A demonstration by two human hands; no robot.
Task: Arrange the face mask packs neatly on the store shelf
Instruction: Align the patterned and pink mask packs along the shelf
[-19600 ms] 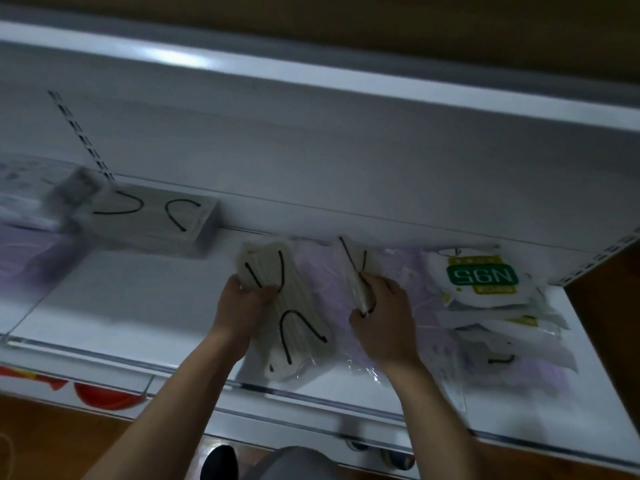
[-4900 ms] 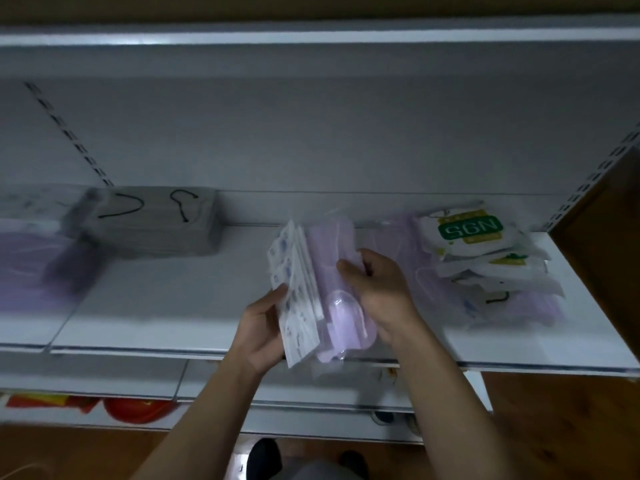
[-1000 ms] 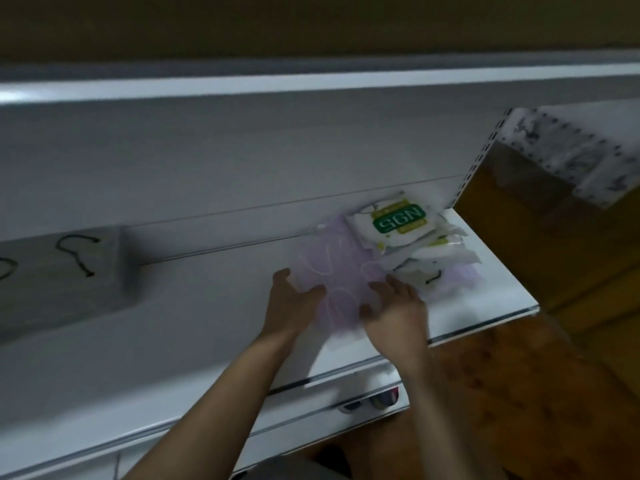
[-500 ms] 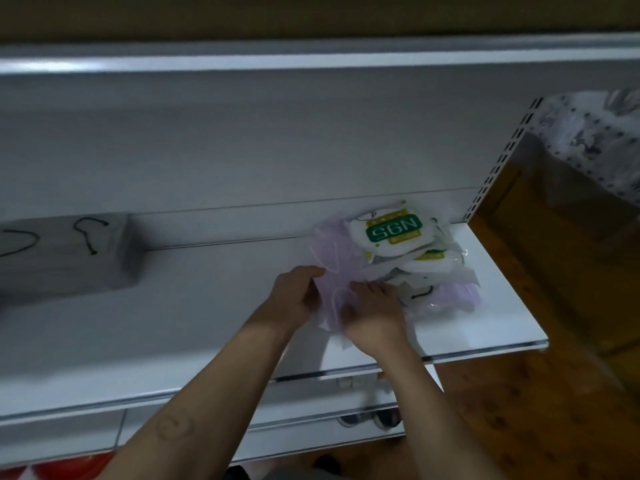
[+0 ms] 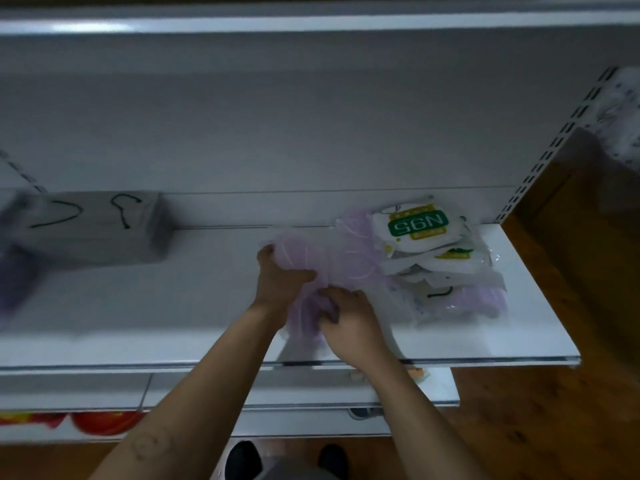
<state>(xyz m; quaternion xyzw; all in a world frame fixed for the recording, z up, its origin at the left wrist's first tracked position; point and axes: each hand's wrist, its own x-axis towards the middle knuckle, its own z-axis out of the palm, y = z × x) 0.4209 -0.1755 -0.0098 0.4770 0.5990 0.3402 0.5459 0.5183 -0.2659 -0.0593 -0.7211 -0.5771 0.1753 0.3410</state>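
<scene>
A bundle of purple face mask packs (image 5: pixel 332 268) in clear wrap lies on the white shelf (image 5: pixel 485 341). My left hand (image 5: pixel 280 278) grips its left side, fingers curled round the wrap. My right hand (image 5: pixel 349 320) pinches the bundle's near end. To the right is a loose heap of white packs topped by an N95 pack (image 5: pixel 417 225) with a green label. A neat grey stack of masks (image 5: pixel 100 230) with black ear loops stands at the left of the shelf.
The shelf's right end (image 5: pixel 540 355) stops at a perforated upright (image 5: pixel 554 147), with wooden floor beyond. A lower shelf (image 5: pixel 311 393) juts out beneath. Blurred purple packs (image 5: pixel 14 282) lie at the far left. My shoes (image 5: pixel 242 459) show at the bottom.
Both hands have gathered the purple packs and drawn them a little left, away from the white heap. The view has swung slightly back to the left.
</scene>
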